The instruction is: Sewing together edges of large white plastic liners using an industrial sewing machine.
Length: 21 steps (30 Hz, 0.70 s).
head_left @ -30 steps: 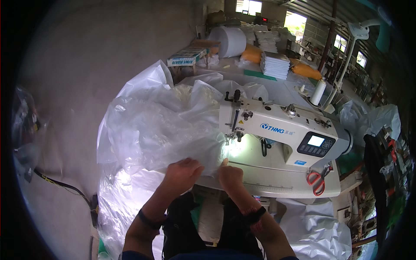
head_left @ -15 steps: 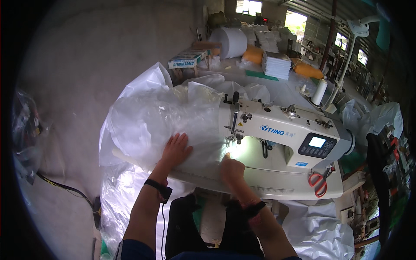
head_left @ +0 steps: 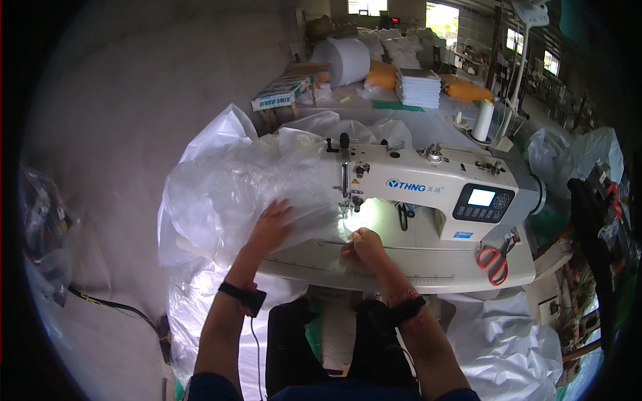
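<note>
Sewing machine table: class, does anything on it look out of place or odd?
Only the red-handled scissors, lying near the table's front right edge. Otherwise nothing stands out: both hands press clear plastic sheeting flat beside the needle.

One sewing machine (head_left: 428, 194), one pair of red-handled scissors (head_left: 493, 257) beside it, one white thread cone (head_left: 483, 120), one big white roll (head_left: 342, 61), one stack of white sheets (head_left: 418, 87), two hands on the plastic.

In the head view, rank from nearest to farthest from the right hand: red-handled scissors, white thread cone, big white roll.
From the right hand:
1. Red-handled scissors, to its right on the machine table.
2. White thread cone, behind the sewing machine, right.
3. Big white roll, far back on the bench.
</note>
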Each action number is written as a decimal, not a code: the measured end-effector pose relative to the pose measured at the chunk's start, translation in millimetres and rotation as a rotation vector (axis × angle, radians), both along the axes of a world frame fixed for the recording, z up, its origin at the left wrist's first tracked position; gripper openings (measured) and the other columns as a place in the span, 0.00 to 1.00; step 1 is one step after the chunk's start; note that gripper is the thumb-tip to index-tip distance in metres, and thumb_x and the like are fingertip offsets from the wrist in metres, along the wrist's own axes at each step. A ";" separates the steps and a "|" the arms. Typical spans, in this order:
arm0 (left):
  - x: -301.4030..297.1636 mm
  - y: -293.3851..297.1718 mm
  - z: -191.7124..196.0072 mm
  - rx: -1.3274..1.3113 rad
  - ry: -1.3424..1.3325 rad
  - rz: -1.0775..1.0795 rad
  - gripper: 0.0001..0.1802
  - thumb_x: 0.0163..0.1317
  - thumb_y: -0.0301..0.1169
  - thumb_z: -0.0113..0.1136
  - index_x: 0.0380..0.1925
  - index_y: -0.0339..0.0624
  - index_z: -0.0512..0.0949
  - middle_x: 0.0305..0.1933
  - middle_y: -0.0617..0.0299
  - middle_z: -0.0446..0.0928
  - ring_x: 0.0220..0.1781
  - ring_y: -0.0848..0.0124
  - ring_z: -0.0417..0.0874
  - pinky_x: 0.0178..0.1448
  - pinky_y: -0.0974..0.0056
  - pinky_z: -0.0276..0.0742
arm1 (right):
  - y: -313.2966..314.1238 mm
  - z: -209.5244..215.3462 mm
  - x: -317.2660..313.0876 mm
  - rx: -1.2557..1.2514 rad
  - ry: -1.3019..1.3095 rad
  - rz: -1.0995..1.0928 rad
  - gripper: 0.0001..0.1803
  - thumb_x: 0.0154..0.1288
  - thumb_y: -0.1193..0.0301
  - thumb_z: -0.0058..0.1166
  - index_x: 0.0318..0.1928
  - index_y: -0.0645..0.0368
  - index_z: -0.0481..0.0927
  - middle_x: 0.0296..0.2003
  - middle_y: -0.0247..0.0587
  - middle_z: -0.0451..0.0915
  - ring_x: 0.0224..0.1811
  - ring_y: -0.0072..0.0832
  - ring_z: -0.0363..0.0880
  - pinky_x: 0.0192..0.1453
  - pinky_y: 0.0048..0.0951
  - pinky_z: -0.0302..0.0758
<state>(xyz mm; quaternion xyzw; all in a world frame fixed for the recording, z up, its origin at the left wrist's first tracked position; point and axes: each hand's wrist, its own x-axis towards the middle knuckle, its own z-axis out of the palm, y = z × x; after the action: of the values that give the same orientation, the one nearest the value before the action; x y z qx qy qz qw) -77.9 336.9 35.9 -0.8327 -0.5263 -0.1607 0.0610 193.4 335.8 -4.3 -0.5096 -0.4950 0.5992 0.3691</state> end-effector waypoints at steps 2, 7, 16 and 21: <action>30.4 -3.5 8.5 0.124 -0.061 -0.234 0.24 0.59 0.43 0.53 0.54 0.46 0.71 0.62 0.56 0.67 0.68 0.60 0.60 0.71 0.54 0.51 | -2.8 1.2 -0.5 0.007 0.003 -0.001 0.11 0.68 0.71 0.39 0.42 0.66 0.70 0.24 0.44 0.80 0.21 0.26 0.80 0.22 0.24 0.74; 82.1 -9.4 14.2 -0.149 -0.035 -0.250 0.11 0.56 0.33 0.59 0.38 0.42 0.79 0.41 0.58 0.79 0.48 0.60 0.77 0.54 0.58 0.71 | -10.9 -1.4 0.0 0.212 -0.121 -0.100 0.14 0.64 0.73 0.45 0.49 0.66 0.68 0.22 0.41 0.80 0.21 0.25 0.80 0.23 0.25 0.74; 114.3 2.5 11.5 -0.513 -0.894 0.072 0.08 0.61 0.30 0.53 0.31 0.37 0.77 0.26 0.56 0.77 0.30 0.68 0.79 0.36 0.63 0.75 | -14.9 0.2 1.9 0.380 -0.333 -0.116 0.24 0.58 0.71 0.53 0.55 0.63 0.66 0.18 0.38 0.78 0.21 0.30 0.80 0.29 0.30 0.75; 134.9 -5.4 -1.3 -0.352 -0.536 -0.057 0.08 0.60 0.33 0.52 0.28 0.41 0.77 0.27 0.56 0.77 0.31 0.60 0.80 0.36 0.59 0.75 | -12.8 -0.4 3.6 0.330 -0.207 -0.143 0.15 0.59 0.71 0.52 0.46 0.65 0.72 0.20 0.42 0.79 0.21 0.30 0.80 0.28 0.29 0.75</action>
<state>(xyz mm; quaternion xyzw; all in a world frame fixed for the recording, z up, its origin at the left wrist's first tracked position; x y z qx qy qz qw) 57.0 331.5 34.6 -0.7728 -0.5199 -0.2826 -0.2293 197.0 323.0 -4.6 -0.5349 -0.5843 0.4269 0.4362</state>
